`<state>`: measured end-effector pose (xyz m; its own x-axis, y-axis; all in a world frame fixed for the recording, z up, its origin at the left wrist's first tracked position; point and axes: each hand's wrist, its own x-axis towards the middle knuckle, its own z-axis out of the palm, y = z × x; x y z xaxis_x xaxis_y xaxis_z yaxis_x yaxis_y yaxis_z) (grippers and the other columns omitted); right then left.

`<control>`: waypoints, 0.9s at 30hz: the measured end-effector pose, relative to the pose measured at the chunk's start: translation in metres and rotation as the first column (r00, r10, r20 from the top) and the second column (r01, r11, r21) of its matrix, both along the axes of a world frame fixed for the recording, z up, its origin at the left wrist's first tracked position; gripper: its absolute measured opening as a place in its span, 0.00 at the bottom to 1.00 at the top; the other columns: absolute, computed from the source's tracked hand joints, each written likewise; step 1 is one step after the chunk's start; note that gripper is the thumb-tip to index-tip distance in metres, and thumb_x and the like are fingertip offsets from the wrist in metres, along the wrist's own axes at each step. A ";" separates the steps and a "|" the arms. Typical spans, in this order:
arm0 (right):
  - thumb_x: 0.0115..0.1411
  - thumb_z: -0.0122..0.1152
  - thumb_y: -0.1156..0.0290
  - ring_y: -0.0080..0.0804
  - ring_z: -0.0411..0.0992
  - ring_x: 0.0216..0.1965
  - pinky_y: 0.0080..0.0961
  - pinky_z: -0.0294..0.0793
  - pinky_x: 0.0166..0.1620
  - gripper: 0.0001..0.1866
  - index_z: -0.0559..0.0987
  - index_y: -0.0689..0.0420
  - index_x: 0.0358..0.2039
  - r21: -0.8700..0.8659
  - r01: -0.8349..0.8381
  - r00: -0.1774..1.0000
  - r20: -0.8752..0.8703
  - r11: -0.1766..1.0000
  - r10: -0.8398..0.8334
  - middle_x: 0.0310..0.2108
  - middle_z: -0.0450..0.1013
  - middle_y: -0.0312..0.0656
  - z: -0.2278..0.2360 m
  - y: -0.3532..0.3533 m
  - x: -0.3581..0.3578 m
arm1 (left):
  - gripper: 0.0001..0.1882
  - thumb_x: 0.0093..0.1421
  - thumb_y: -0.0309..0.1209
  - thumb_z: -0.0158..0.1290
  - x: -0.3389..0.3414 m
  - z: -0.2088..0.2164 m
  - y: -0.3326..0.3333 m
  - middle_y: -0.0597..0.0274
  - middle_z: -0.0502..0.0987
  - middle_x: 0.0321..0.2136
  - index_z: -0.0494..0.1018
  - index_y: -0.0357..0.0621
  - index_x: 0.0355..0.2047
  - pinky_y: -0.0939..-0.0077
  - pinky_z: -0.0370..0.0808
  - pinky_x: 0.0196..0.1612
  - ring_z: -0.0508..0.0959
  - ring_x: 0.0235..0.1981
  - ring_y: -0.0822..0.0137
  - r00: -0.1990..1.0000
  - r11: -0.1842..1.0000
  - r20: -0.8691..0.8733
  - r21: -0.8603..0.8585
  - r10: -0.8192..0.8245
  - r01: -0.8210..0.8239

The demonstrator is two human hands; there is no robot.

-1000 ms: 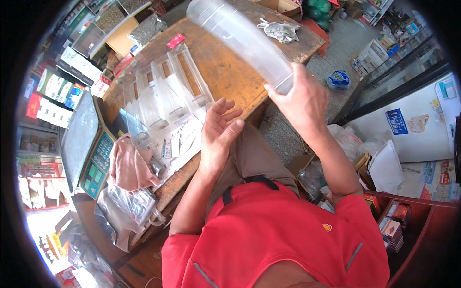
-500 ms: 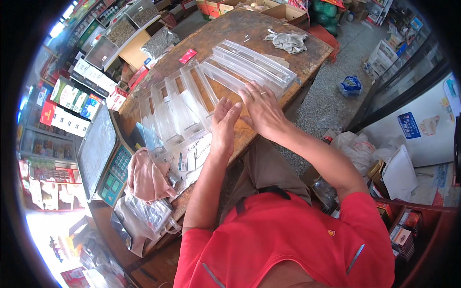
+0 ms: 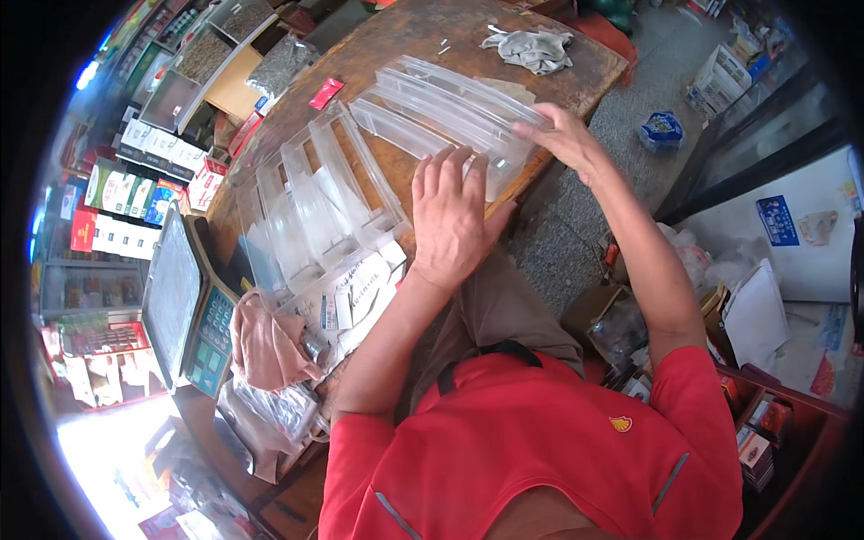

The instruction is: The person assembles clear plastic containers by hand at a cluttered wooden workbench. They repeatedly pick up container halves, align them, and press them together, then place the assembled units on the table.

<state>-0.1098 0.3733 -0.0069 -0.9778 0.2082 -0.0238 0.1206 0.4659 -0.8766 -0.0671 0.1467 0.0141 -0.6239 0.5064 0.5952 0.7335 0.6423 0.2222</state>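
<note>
Long clear plastic trays lie on the worn wooden table in two groups. The right group (image 3: pixel 432 103) sits slightly apart from the left group (image 3: pixel 315 202). My left hand (image 3: pixel 453 211) is at the near ends of the right group, fingers stretched forward and thumb apart; its fingertips appear to touch the tray ends. At the right end of the outermost tray, my right hand (image 3: pixel 567 139) has its thumb and fingers around the corner. Part of that grip is hidden. Papers with handwriting (image 3: pixel 369 283) stick out below the left group.
A scale (image 3: pixel 184 301) stands at the left, beside a pink cloth (image 3: pixel 270 342) and a plastic bag (image 3: pixel 274 409). On the table's far part lie a grey rag (image 3: pixel 531 49) and a red packet (image 3: pixel 326 93). A blue package (image 3: pixel 661 132) is on the floor at right.
My hands, close together before, have moved apart. The right went right to the outer tray's corner; the left moved to the near tray ends. The view shifted slightly.
</note>
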 end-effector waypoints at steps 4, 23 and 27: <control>0.43 0.74 0.40 0.42 0.74 0.52 0.33 0.72 0.54 0.51 0.70 0.70 0.56 0.009 -0.074 0.997 -0.007 0.997 0.074 0.50 0.74 0.58 -0.006 -0.004 0.000 | 0.31 0.46 0.37 0.65 -0.012 -0.017 0.016 0.54 0.71 0.50 0.71 0.43 0.51 0.46 0.59 0.63 0.69 0.56 0.52 0.999 0.988 0.008 -0.152 0.034 -0.032; 0.44 0.72 0.62 0.49 0.77 0.47 0.37 0.75 0.50 0.42 0.67 0.57 0.61 0.455 -0.013 0.986 -0.144 0.890 0.087 0.46 0.76 0.55 0.026 -0.058 0.034 | 0.27 0.49 0.30 0.58 -0.003 -0.040 -0.003 0.53 0.70 0.42 0.71 0.39 0.51 0.45 0.62 0.62 0.72 0.50 0.54 0.996 0.994 -0.020 -0.074 0.082 -0.083; 0.42 0.73 0.62 0.49 0.77 0.45 0.36 0.76 0.48 0.42 0.69 0.59 0.59 0.461 0.010 0.968 -0.228 0.887 0.107 0.44 0.77 0.56 0.022 -0.061 0.035 | 0.29 0.46 0.29 0.60 -0.005 -0.049 -0.006 0.54 0.69 0.42 0.71 0.41 0.52 0.48 0.62 0.62 0.72 0.49 0.54 0.997 0.997 -0.037 -0.021 0.073 -0.074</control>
